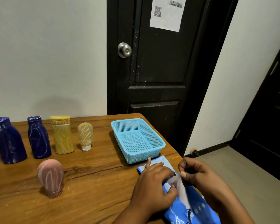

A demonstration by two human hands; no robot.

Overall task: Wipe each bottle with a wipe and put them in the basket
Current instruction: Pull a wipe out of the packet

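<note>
— What's on the desk, starting from your left?

— Two dark blue bottles stand upright near the wall, then a yellow bottle and a small beige tube standing on its white cap. Nearer to me a pink tube stands alone on its cap. All carry white smears.

— And the basket?

— The light blue basket sits near the desk's right corner with nothing in it.

— Your hands?

— My left hand presses flat on the blue pack of wipes, just in front of the basket. My right hand has a narrow grip, fingertips pinching a white wipe that rises from the pack's opening.
</note>
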